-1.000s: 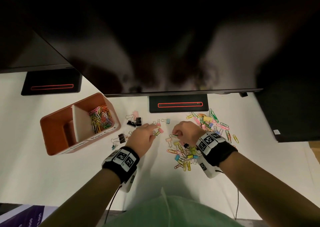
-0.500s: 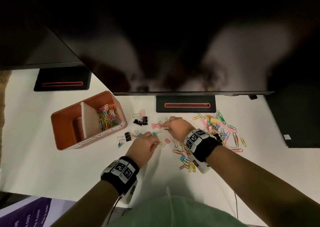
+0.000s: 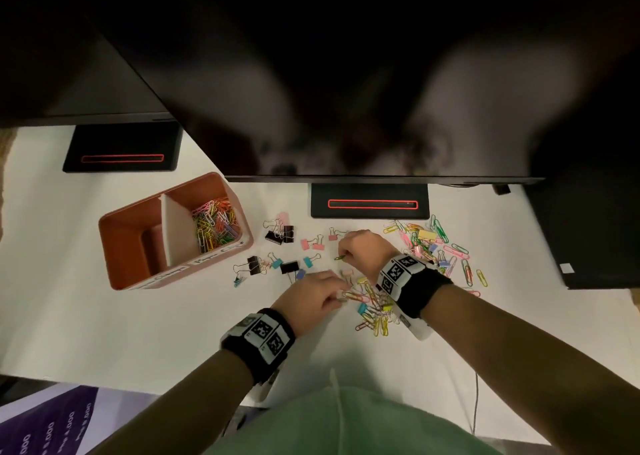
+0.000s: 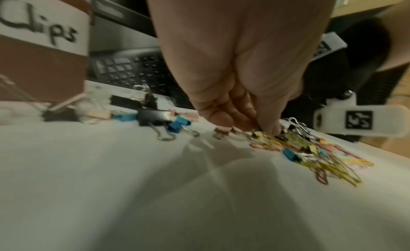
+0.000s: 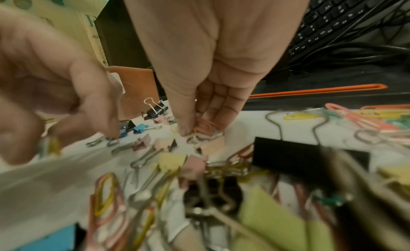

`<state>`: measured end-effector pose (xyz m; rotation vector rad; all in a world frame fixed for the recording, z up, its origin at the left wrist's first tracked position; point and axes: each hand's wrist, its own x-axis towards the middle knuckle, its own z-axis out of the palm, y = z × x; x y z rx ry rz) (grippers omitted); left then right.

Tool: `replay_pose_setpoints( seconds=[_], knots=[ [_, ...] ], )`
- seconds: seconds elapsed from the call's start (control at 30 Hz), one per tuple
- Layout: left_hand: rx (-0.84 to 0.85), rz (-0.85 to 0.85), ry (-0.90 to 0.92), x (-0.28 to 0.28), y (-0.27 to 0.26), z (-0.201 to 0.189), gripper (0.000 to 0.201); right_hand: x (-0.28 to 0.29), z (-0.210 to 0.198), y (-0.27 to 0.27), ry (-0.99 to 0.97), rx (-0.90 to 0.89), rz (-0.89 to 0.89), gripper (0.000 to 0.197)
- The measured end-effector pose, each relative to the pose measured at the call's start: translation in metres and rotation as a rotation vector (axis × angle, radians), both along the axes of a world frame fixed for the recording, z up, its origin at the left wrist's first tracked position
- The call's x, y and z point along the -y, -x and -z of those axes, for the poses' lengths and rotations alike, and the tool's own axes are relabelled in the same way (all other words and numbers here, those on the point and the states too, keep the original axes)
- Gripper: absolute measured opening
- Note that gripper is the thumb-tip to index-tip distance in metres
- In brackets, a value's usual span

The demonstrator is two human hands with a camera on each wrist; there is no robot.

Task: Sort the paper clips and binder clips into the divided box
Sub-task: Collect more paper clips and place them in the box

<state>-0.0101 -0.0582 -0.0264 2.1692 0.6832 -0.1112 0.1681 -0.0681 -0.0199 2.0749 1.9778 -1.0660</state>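
Note:
An orange divided box (image 3: 131, 246) stands at the left, with coloured paper clips (image 3: 214, 224) in its right compartment. Black, pink and blue binder clips (image 3: 289, 266) lie scattered between the box and my hands. My left hand (image 3: 341, 296) pinches paper clips at the edge of the near mixed pile (image 3: 375, 310); in the left wrist view its fingertips (image 4: 269, 130) touch that pile. Farther back, my right hand (image 3: 343, 255) pinches paper clips, a green one sticking out; pink ones (image 5: 205, 127) show between its fingers. A second pile (image 3: 436, 246) lies right of it.
A dark monitor (image 3: 346, 90) overhangs the back of the white table (image 3: 104, 333). Its black stand base (image 3: 370, 201) sits just behind the clips, with another base (image 3: 122, 146) at the back left. A black case (image 3: 588, 232) stands at the right. A keyboard (image 5: 346, 14) lies behind.
My right hand left the near pile and moved back toward the scattered binder clips. My left hand shifted right to the near pile's edge.

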Motion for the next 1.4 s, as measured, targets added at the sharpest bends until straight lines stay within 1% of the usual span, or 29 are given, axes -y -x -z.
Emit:
replay_pose_setpoints(
  seconds=[0.07,0.13,0.2,0.3,0.37,0.5,0.6,0.7,0.8,0.93,1.03,1.1,1.2,1.3,1.4],
  knots=[
    [-0.016,0.063,-0.008,0.008,-0.011,0.005,0.03,0.002,-0.001,-0.005,0.004,-0.017,0.007,0.021],
    [-0.066,0.088,-0.045,0.011,-0.019,0.011,0.031,0.003,-0.003,-0.012,-0.001,-0.042,0.027,0.026],
    [-0.09,0.061,-0.07,0.011,-0.022,0.017,0.028,0.006,-0.006,-0.02,-0.012,-0.067,0.052,0.028],
    [-0.084,-0.01,-0.089,0.011,-0.025,0.021,0.023,0.019,-0.016,-0.029,-0.067,-0.106,0.133,0.025],
    [-0.091,-0.039,-0.103,0.009,-0.025,0.022,0.019,0.032,-0.024,-0.031,-0.072,-0.13,0.153,0.024],
    [-0.089,-0.075,-0.118,0.005,-0.023,0.022,0.015,0.06,-0.032,-0.024,0.042,-0.18,0.161,0.027],
    [-0.092,-0.073,-0.132,0.003,-0.019,0.021,0.014,0.081,-0.027,-0.012,0.109,-0.181,0.184,0.03],
    [-0.12,-0.059,-0.146,0.003,-0.014,0.021,0.013,0.09,-0.023,-0.005,0.163,-0.186,0.241,0.034],
    [-0.092,-0.08,-0.146,0.004,-0.01,0.02,0.01,0.086,-0.02,-0.006,0.179,-0.12,0.25,0.039],
    [-0.11,-0.129,-0.131,0.008,-0.004,0.019,0.012,0.084,-0.013,-0.009,0.132,0.038,0.257,0.032],
    [-0.145,-0.148,-0.119,0.009,0.0,0.021,0.012,0.085,-0.015,-0.003,0.108,0.114,0.2,0.033],
    [-0.171,-0.148,-0.117,0.008,0.0,0.022,0.013,0.088,-0.015,0.003,0.08,0.122,0.197,0.034],
    [-0.188,-0.131,-0.129,0.007,-0.001,0.021,0.014,0.089,-0.009,0.006,0.049,0.096,0.277,0.033],
    [-0.167,-0.101,-0.149,0.007,-0.001,0.019,0.012,0.089,-0.002,0.006,0.031,0.039,0.342,0.032],
    [-0.133,-0.065,-0.171,0.008,0.002,0.017,0.009,0.09,0.002,0.008,-0.034,0.021,0.348,0.028]
  ],
)
